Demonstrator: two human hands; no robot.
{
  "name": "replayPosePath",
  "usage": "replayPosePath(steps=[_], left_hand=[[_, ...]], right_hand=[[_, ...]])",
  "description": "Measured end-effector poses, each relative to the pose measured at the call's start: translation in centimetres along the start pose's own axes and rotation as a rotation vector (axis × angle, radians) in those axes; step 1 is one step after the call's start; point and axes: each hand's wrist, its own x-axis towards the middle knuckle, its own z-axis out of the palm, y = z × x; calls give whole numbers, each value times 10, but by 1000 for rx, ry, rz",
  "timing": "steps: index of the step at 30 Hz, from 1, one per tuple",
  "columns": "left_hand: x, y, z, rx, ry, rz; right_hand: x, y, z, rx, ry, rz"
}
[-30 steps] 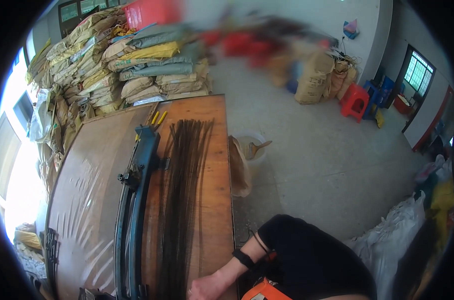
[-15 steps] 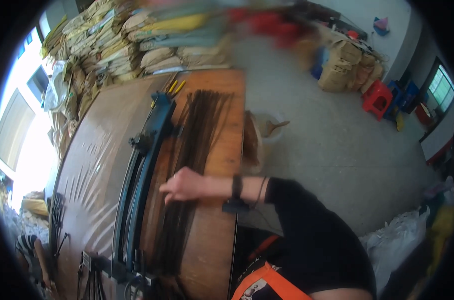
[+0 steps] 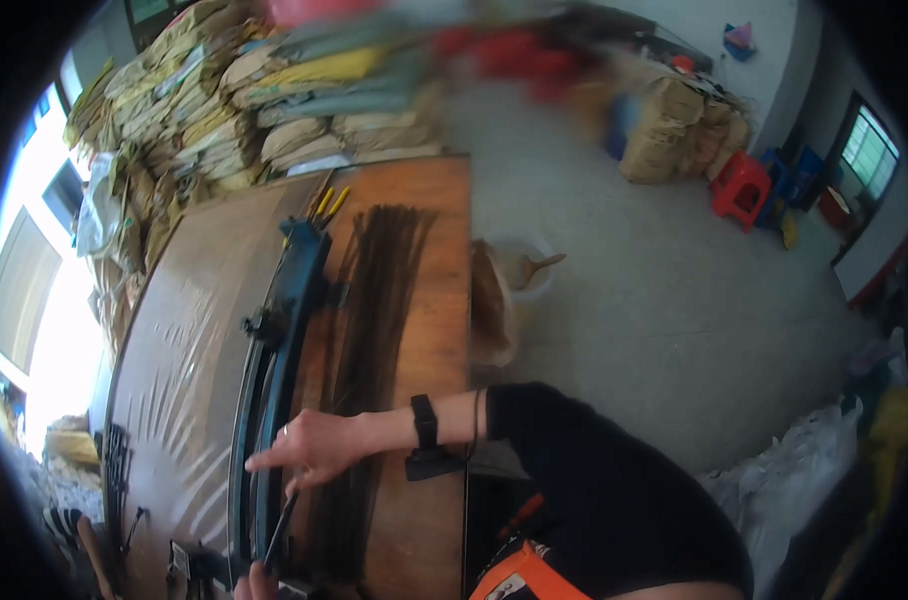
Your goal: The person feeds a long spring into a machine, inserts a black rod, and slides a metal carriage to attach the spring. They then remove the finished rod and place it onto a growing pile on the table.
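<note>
My right hand (image 3: 322, 447) is over the blue metal rail (image 3: 292, 350), its index finger stretched across it. Its lower fingers close on the upper end of a thin dark strip (image 3: 280, 530). At the bottom edge my left hand (image 3: 257, 583), partly cut off, pinches the strip's lower end. Just right of the rail, a long bundle of similar dark strips (image 3: 379, 300) lies on the wooden tabletop (image 3: 439, 320). A small dark clamp-like block (image 3: 266, 322) sits on the rail.
Yellow-handled tools (image 3: 332, 202) lie past the rail's far end. Stacked sacks (image 3: 204, 110) rise behind the table. Plastic film (image 3: 189, 350) covers its left side. A tub (image 3: 529, 265) stands right of the table; red stools (image 3: 741, 190) are farther off. Another person's striped sleeve (image 3: 66, 525) shows lower left.
My right hand has moved left and nearer, from the bundle to the rail. My left hand has come into view at the bottom, with a dark strip between both hands. The view has shifted slightly.
</note>
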Motion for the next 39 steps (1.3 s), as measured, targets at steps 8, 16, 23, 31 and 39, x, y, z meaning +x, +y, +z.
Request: replayPosePath(steps=[8,16,23,31,39], left_hand=[[-31,-1,2,50,-49,-149],[-66,-2,-4,9,16,-321],[-87,-7,-4,40,37,-279],[-77,5,2,-145,-40,-302],[-75,11,1,-80,-27,-279]], right_hand=[[11,-50,27,-90,-129,119],[11,-54,29,271,18,178],[1,-54,11,346,-10,186],[1,-73,34,328,141,60],[2,-82,31,294,82,4]])
